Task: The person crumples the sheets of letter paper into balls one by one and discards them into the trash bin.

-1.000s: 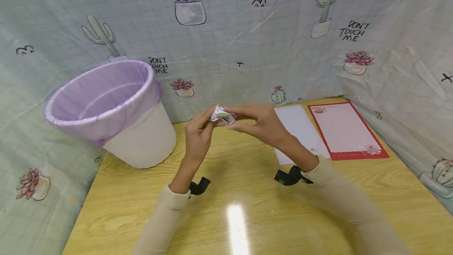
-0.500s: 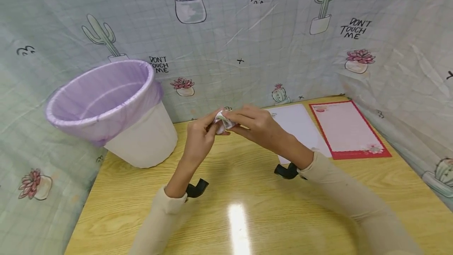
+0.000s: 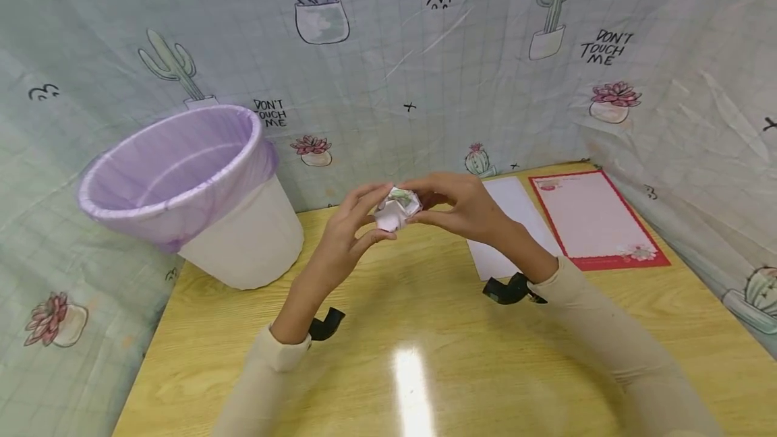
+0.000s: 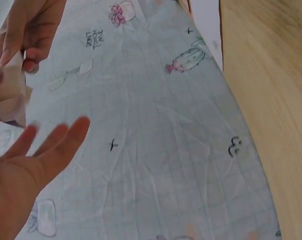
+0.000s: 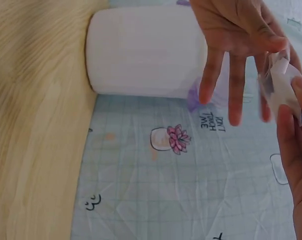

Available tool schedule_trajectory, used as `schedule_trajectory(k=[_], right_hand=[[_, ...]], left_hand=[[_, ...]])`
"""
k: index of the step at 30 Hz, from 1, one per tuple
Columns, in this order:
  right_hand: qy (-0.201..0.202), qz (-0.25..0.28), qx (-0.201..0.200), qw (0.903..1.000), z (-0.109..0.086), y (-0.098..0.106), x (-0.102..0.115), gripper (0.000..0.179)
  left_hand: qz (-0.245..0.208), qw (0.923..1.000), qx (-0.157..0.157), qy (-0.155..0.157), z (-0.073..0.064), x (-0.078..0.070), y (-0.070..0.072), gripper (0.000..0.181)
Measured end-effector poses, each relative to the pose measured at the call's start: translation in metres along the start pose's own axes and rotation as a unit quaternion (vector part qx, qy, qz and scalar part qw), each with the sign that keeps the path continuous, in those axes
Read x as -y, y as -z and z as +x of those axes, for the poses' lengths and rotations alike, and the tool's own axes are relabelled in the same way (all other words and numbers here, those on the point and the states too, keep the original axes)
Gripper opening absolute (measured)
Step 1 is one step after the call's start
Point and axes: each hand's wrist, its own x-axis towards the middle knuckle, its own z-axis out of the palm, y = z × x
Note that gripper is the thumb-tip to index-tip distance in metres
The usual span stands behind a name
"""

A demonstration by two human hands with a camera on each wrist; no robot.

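A small crumpled piece of white paper (image 3: 397, 210) with a printed green patch is up in front of me, above the far part of the wooden table. My left hand (image 3: 340, 241) pinches its left side between thumb and forefinger; the other fingers stick out straight in the left wrist view. From the other side my right hand (image 3: 466, 211) holds it between thumb and fingertips. The right wrist view shows the folded paper (image 5: 279, 87) with both thumbs on it.
A white bin (image 3: 249, 241) with a purple liner (image 3: 182, 160) stands at the left. On the right lie a plain white sheet (image 3: 516, 211) and a red-bordered sheet (image 3: 601, 218). A cactus-print cloth (image 3: 376, 59) hangs behind the table (image 3: 376, 363).
The hands turn and squeeze the paper, then spread slightly apart. It now sits a little further right, with more of its folded face showing. The left thumb has moved down beneath it.
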Motion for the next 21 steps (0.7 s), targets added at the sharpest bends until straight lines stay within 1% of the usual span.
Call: schedule_trajectory(k=[3, 5, 8, 14, 21], right_hand=[[0.013, -0.005, -0.009, 0.9999, -0.001, -0.001, 0.0, 0.052], [0.022, -0.008, -0.025, 0.9994, -0.002, -0.003, 0.0, 0.052], [0.029, 0.003, -0.041, 0.9987, -0.003, -0.006, -0.001, 0.052], [0.018, 0.021, -0.031, 0.9991, -0.003, -0.011, -0.001, 0.051], [0.01, 0.034, -0.033, 0.9988, -0.001, -0.013, 0.0, 0.051]], left_hand=[[-0.01, 0.9994, -0.031, -0.011, 0.002, 0.0, -0.005, 0.059], [-0.014, 0.9989, -0.043, -0.01, 0.005, -0.002, -0.007, 0.056], [-0.012, 0.9986, -0.05, -0.01, 0.009, -0.005, -0.01, 0.053], [-0.006, 0.998, -0.061, -0.015, 0.011, -0.007, -0.013, 0.044], [0.004, 0.9969, -0.072, -0.029, 0.011, -0.007, -0.012, 0.042]])
